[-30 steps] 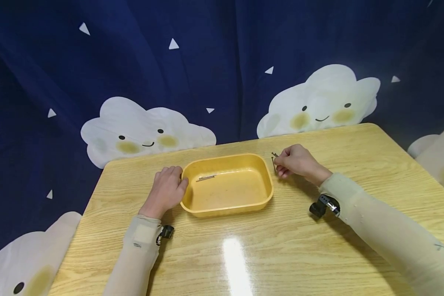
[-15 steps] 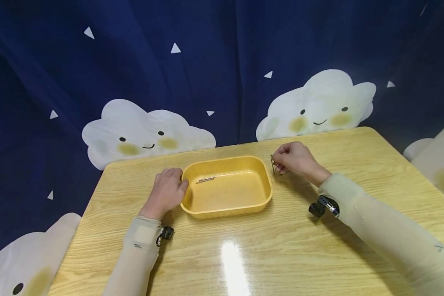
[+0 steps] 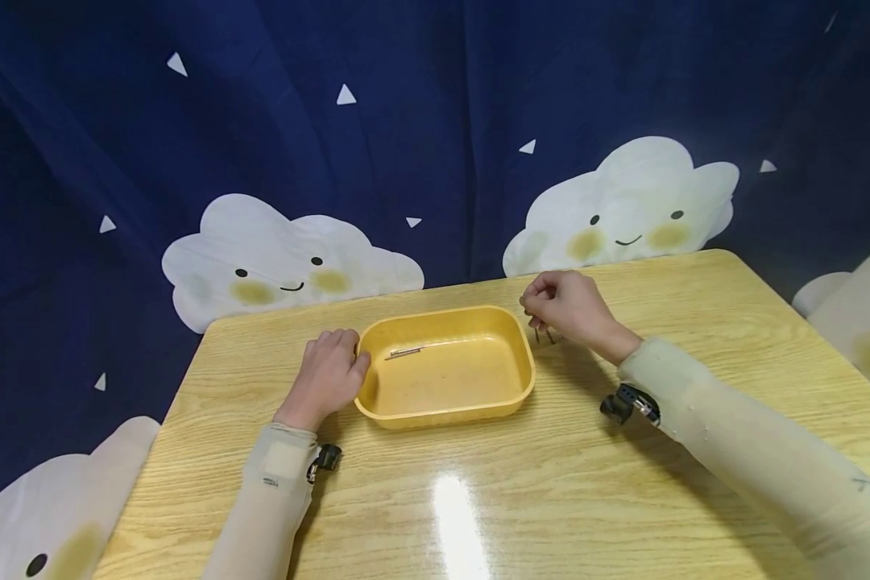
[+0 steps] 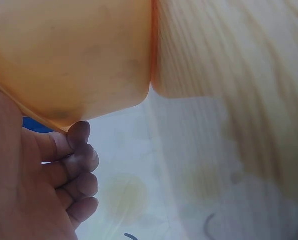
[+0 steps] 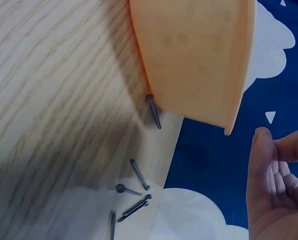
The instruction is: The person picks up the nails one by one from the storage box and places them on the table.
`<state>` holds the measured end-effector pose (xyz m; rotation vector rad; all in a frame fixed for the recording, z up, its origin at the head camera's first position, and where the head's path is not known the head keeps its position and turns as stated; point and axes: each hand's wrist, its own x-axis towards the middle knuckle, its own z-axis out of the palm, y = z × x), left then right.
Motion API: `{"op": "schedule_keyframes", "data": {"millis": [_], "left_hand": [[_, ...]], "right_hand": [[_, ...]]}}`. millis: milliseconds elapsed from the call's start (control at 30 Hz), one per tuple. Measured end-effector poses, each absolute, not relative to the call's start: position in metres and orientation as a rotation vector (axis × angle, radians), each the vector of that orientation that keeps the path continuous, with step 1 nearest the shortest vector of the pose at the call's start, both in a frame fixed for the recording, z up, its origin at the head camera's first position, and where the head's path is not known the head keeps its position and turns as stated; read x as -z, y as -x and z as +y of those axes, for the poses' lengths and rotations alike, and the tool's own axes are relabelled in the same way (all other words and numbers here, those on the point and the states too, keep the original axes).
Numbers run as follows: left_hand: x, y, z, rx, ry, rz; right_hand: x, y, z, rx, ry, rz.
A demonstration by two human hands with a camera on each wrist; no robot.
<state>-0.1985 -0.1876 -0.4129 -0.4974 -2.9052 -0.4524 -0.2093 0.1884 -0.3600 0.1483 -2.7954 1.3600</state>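
A yellow plastic tray [image 3: 445, 417] stands on the table, with a few thin nails [image 3: 404, 352] lying together inside, near its left end. My left hand [image 3: 326, 370] grips the tray's left rim; in the left wrist view its curled fingers [image 4: 79, 185] lie along the tray's outside wall. Beyond the tray's right end, my right hand [image 3: 569, 306] hovers with thumb and index finger brought together. No nail shows at those fingertips [image 5: 261, 135] in the right wrist view, and I cannot tell whether one is hidden between them. Below this hand, several dark nails [image 5: 136, 206] lie loose on the table.
One nail [image 5: 153, 112] lies apart from the others, close against the tray's right wall. Behind the wooden table [image 3: 377, 507] hangs a dark blue curtain [image 3: 435, 121] printed with white clouds, near the table's back edge.
My right hand has risen and shifted slightly left from the nails, so their lower ends show beneath it. My left hand and the tray keep their places.
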Motion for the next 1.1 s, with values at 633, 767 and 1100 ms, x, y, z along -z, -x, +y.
{"op": "schedule_keyframes", "data": {"millis": [633, 767, 1100], "left_hand": [[0.410, 0.198, -0.186, 0.455, 0.517, -2.894], [0.411, 0.198, -0.187, 0.459, 0.514, -2.894], [0.412, 0.199, -0.187, 0.466, 0.503, -2.897]], "right_hand": [[0.358, 0.207, 0.160, -1.238, -0.386, -2.731], [0.356, 0.208, 0.155, -1.231, -0.404, -2.736], [0.353, 0.210, 0.144, -1.166, -0.472, -2.750]]}}
